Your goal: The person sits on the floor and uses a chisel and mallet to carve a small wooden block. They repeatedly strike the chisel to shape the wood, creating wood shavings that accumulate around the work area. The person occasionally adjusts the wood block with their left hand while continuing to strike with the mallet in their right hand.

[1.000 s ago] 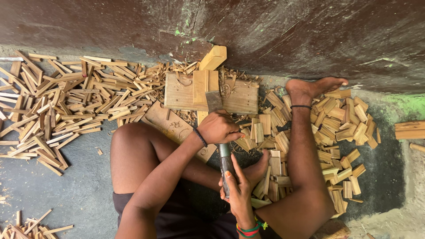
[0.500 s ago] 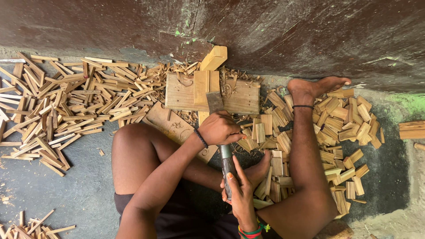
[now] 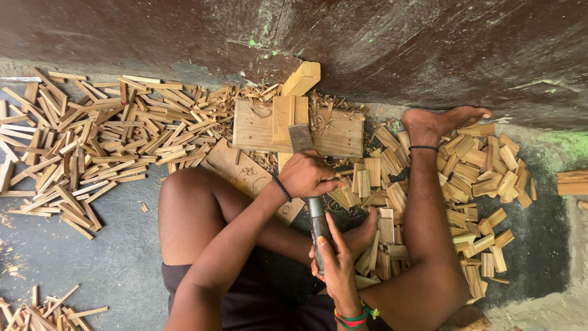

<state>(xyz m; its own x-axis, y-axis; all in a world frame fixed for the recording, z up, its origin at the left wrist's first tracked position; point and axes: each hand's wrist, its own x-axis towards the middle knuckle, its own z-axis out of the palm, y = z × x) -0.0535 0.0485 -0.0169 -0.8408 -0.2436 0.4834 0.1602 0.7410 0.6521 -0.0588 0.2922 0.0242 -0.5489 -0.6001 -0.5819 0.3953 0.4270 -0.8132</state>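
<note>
Wooden block point(image 3: 257, 125) is lying flat on the floor point(image 3: 79, 257), carrying an upright slat point(image 3: 283, 116) that the left hand point(image 3: 309, 175) is pinching steady. The right hand point(image 3: 334, 257) is gripping a dark-handled chopper point(image 3: 318, 227), its blade at the slat; splitting seems underway, calling next for a controlled downward push.

No packages, labels, signs or screens appear anywhere in view.

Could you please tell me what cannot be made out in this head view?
- Piece under the left hand: hidden by the hand.
- Blade edge: covered by the left hand.
- Handle end: wrapped by the right hand.
- Strips bottom left: cut off by the edge.
</note>
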